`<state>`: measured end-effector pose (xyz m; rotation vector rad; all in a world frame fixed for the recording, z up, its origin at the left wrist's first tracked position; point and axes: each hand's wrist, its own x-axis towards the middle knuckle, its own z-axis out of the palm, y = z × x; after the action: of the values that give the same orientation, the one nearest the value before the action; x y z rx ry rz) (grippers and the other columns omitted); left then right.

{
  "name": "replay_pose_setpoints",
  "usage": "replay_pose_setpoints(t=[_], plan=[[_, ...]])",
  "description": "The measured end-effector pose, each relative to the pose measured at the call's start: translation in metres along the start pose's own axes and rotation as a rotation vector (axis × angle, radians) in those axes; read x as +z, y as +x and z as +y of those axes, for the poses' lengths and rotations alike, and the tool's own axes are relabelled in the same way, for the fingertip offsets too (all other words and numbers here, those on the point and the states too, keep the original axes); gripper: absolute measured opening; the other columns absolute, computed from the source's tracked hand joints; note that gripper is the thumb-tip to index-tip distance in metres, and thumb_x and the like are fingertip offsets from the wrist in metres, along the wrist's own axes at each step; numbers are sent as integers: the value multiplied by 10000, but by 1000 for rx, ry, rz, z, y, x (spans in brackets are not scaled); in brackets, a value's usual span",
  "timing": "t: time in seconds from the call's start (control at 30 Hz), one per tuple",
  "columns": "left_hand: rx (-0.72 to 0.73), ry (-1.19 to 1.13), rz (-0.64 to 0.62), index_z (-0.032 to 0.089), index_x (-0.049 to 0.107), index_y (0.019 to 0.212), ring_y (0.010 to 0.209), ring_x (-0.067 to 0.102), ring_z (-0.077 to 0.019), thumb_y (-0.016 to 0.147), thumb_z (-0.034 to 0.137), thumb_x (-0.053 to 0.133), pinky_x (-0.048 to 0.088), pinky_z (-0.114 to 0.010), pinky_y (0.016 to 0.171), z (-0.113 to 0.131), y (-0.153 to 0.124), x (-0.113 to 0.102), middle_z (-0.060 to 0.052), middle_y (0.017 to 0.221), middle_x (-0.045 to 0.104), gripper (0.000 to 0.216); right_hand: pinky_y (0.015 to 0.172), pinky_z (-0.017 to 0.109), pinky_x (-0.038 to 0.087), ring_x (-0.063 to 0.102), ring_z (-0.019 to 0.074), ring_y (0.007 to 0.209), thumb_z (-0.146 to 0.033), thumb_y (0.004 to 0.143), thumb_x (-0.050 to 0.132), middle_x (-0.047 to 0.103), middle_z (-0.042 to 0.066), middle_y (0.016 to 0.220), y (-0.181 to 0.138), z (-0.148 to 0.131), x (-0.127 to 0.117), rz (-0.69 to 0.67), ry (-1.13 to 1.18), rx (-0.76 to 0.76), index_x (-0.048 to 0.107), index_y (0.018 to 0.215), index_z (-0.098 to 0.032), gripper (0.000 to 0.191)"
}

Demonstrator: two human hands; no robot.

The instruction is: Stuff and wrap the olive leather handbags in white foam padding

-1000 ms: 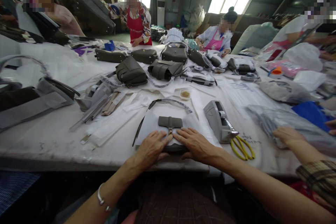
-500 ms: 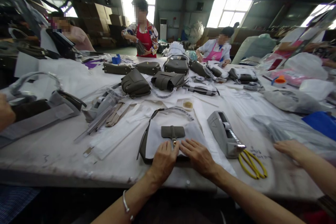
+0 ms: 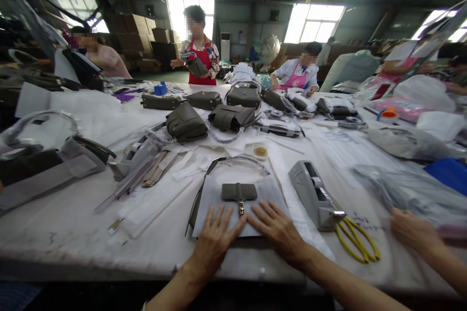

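Note:
A grey handbag (image 3: 239, 191) wrapped in white paper lies flat at the table's near edge, its flap tab and gold clasp showing through a cutout. My left hand (image 3: 216, 239) rests flat on the paper's lower left, fingers spread. My right hand (image 3: 279, 231) lies flat on the lower right, fingers spread too. The thumbs nearly meet below the clasp. The bag's wrapped handle (image 3: 233, 161) arcs behind it.
A grey tape dispenser (image 3: 314, 195) and yellow scissors (image 3: 355, 241) sit right of the bag. Another person's hand (image 3: 414, 229) reaches in at the right onto plastic bags. Several grey handbags (image 3: 186, 123) lie mid-table. Other people work at the far side.
The camera view tilted upward, so the bag sits lower in the frame. Both hands slid down to the paper's lower edge with fingers spread wider. The co-worker's hand at right shifted.

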<state>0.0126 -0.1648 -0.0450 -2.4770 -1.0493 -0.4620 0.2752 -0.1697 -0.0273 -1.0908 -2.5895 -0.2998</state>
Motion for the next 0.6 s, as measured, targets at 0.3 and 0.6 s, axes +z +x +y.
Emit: replay_pose_setpoints(t=[0.3, 0.6], plan=[[-112, -33, 136, 344, 392, 1493, 1354, 446, -340, 934, 348, 551, 202, -598, 1159, 33, 2, -1, -119, 1427, 548, 581, 1045, 568, 482, 518, 308, 1317, -90, 917, 465, 602, 85, 1381, -2, -1, -1, 22, 32, 27, 511, 1422, -272, 539], [-211, -88, 157, 376, 435, 1456, 1359, 453, -323, 844, 626, 618, 310, -553, 1134, 46, 2, 5, -88, 1457, 523, 686, 1124, 589, 374, 421, 332, 1393, -109, 800, 631, 509, 119, 1470, 8, 10, -22, -259, 246, 102, 494, 1445, -291, 684]])
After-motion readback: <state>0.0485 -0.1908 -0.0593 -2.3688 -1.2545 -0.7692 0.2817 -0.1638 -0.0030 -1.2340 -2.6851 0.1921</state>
